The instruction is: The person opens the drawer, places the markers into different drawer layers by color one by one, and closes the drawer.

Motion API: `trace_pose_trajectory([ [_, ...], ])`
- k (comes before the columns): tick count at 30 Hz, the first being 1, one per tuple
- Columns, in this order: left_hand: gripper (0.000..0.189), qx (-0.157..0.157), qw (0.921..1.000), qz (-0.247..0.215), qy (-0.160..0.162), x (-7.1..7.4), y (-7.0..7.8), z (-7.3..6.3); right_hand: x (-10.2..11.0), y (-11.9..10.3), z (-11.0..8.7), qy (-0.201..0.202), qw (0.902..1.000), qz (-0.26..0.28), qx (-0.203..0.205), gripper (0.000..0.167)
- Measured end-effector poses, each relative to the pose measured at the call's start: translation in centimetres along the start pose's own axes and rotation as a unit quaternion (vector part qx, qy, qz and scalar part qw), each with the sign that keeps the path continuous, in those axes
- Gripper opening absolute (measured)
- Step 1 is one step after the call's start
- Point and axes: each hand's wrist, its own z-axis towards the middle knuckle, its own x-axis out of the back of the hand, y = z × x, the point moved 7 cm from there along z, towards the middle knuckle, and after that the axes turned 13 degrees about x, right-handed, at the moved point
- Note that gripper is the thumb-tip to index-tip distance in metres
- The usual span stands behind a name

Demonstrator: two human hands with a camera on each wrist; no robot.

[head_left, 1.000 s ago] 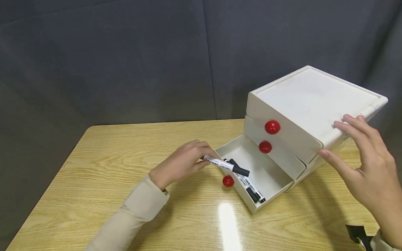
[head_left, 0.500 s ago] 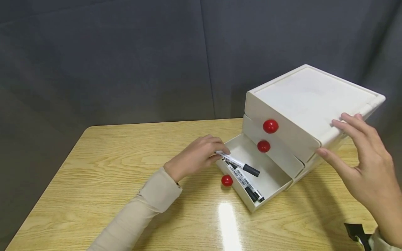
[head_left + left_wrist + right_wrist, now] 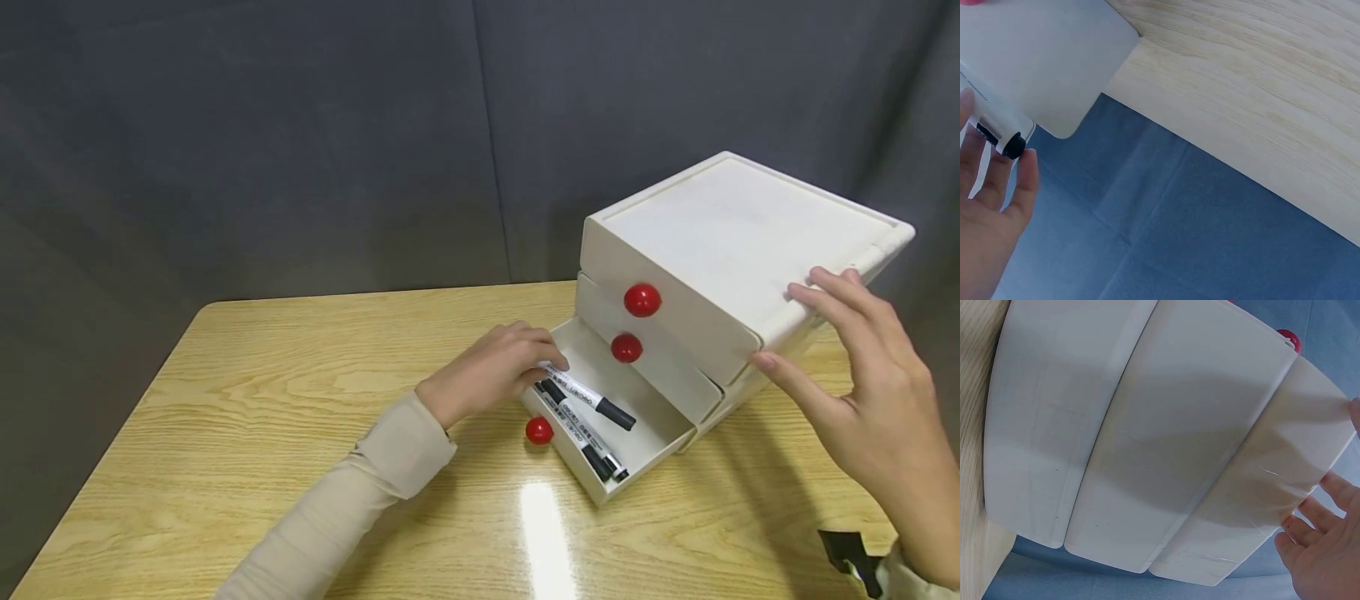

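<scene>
My left hand [image 3: 495, 371] pinches a white whiteboard marker [image 3: 573, 387] with a black cap, low over the pulled-out bottom drawer [image 3: 656, 417]. Up close in the left wrist view, the marker's black end [image 3: 1014, 145] shows between fingers and thumb. Two similar markers [image 3: 581, 437] lie along the drawer's front wall. A red knob [image 3: 538, 431] sits on that drawer's front. My right hand [image 3: 870, 392] rests its spread fingertips on the right top edge of the white three-drawer unit [image 3: 750, 242], thumb by its front corner.
Above the bottom drawer, the two upper drawers are closed, with red knobs [image 3: 642, 300] on their fronts. A small black object [image 3: 847, 552] lies near the right sleeve. Wooden tabletop [image 3: 300, 375] extends left; a dark curtain [image 3: 300, 150] hangs behind.
My left hand has moved right with the marker, carrying it from the drawer's front edge in over the drawer. The right hand stays on the unit. The head view has shifted slightly.
</scene>
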Motion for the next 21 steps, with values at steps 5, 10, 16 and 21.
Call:
trace_pose_trajectory([
  [5, 0.029, 0.004, 0.9999, 0.002, -0.013, -0.4, 0.3, 0.3, -0.2, -0.1, 0.0, -0.004, 1.0000, 0.004, -0.008, 0.059],
  [10, 0.029, 0.001, 0.9998, 0.007, -0.021, -0.9, 0.6, 0.7, -0.4, -0.2, 0.0, -0.006, 0.9999, 0.004, -0.010, 0.059],
  [16, 0.028, 0.000, 0.9997, 0.011, -0.023, -1.4, 0.9, 1.0, -0.4, -0.3, -0.1, -0.009, 0.9999, 0.002, -0.010, 0.060],
  [21, 0.028, 0.003, 0.9996, 0.016, -0.025, -1.8, 1.1, 1.3, -0.3, -0.2, -0.1, -0.006, 1.0000, -0.001, -0.006, 0.060],
])
